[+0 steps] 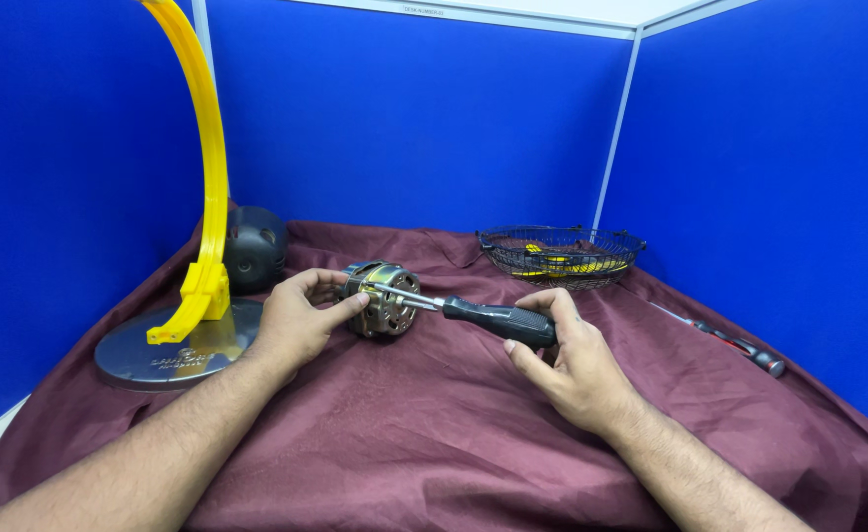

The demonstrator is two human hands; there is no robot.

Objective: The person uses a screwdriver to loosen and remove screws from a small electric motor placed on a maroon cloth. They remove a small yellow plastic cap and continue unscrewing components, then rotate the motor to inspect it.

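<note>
A small electric motor (pixel 390 305) with visible copper windings lies on its side on the maroon cloth (pixel 434 424). My left hand (pixel 301 317) grips it from the left, thumb and fingers on its casing. My right hand (pixel 562 357) holds a screwdriver (pixel 488 316) by its black handle; the metal shaft points left and its tip touches the motor's face.
A yellow curved stand (pixel 207 177) rises from a round grey base (pixel 173 353) at the left, with a black housing (pixel 252 246) behind it. A black wire basket (pixel 562 253) sits at the back right. Another screwdriver (pixel 734 343) lies at the right. Blue partition walls enclose the table.
</note>
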